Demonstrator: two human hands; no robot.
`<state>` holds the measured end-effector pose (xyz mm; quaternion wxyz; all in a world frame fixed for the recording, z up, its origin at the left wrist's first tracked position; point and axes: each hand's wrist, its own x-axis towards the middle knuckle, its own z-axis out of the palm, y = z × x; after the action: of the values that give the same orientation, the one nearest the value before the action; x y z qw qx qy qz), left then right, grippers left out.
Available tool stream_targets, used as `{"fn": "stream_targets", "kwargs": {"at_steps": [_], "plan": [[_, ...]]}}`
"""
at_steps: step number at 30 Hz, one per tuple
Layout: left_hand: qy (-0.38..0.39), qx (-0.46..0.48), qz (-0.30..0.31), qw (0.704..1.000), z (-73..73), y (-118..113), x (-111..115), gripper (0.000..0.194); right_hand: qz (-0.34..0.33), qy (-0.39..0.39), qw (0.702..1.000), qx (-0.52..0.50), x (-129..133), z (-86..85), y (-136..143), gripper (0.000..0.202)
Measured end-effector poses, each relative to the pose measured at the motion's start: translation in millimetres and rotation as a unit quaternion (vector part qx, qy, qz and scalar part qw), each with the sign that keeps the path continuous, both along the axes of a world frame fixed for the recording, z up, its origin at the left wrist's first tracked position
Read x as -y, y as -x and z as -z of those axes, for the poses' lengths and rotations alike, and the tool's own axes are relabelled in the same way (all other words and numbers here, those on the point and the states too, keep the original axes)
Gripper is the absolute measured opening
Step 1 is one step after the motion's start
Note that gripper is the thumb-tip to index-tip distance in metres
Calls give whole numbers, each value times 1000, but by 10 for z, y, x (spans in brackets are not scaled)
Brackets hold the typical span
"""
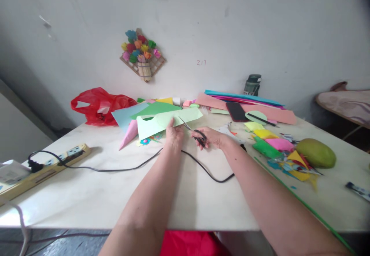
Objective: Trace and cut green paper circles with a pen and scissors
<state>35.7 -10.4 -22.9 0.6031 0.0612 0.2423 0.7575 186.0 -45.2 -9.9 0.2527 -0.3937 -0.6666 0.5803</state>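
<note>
My left hand (174,132) pinches the lower edge of a pale green paper sheet (150,125), which it holds above the table. Just to the right, my right hand (209,137) is wrapped round the black handles of a pair of scissors (199,137). The scissor blades point up and left, and their tips lie over the sheet near my left thumb. Behind the sheet are a darker green paper (162,107) and a light blue one (124,116). A pink paper cone (130,132) rests to its left.
A power strip (63,159) sits at the left, its black cord (115,170) crossing the table. Behind are a red bag (101,103), a phone (236,112) and stacked papers (277,111). Paper scraps (297,165) and a green fruit (315,153) lie at the right.
</note>
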Motion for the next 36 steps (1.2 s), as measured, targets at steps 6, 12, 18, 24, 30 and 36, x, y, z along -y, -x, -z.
{"fn": "stream_targets", "kwargs": {"at_steps": [6,12,18,24,30,36], "plan": [[-5,29,41,999,-28,-109,15,13,96,0,992,-83,34,62,230,44],[12,11,70,997,-25,-152,10,21,146,7,985,-93,57,90,325,45],[-21,29,21,999,13,-134,4,14,153,9,983,-103,41,105,307,46],[-3,-28,11,1000,47,-92,-4,11,133,29,987,-84,31,88,262,48],[0,-39,0,999,25,-120,8,12,118,27,990,-68,28,63,207,47],[8,-45,-26,999,10,-161,14,9,120,17,990,-68,32,49,225,47]]}}
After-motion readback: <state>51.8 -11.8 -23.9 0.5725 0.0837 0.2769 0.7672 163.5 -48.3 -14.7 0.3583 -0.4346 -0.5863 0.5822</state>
